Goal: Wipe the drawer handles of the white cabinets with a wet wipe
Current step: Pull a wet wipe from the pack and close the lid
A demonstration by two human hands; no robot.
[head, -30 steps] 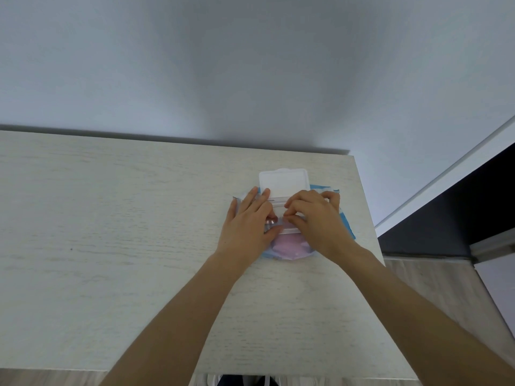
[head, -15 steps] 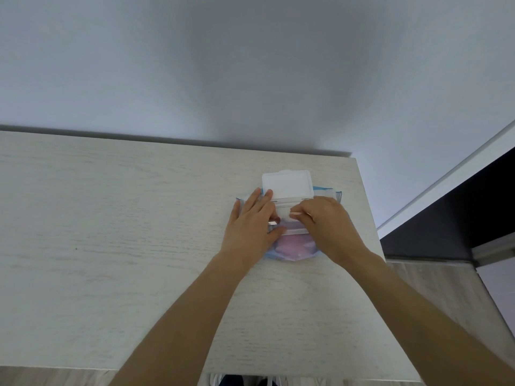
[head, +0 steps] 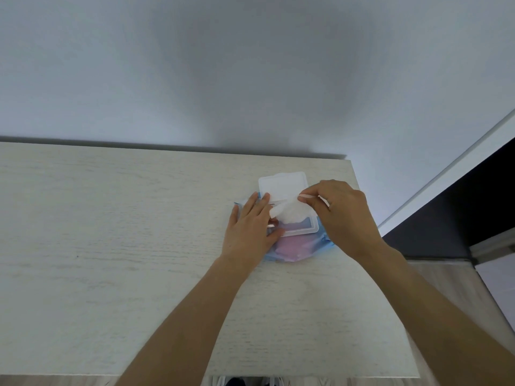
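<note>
A blue and pink pack of wet wipes lies near the right end of the pale wood cabinet top. Its white plastic lid is flipped open toward the wall. My left hand lies flat on the pack's left side and holds it down. My right hand pinches a white wet wipe between thumb and fingers; the wipe is partly drawn out of the pack's opening. No drawer handles are in view.
A plain white wall rises right behind the cabinet top. The top's right edge drops to a wooden floor. A white door frame and a dark opening lie to the right.
My right hand has lifted off the pack's opening and moved right, drawing a white wipe out with it. The left hand stays pressed on the pack.
</note>
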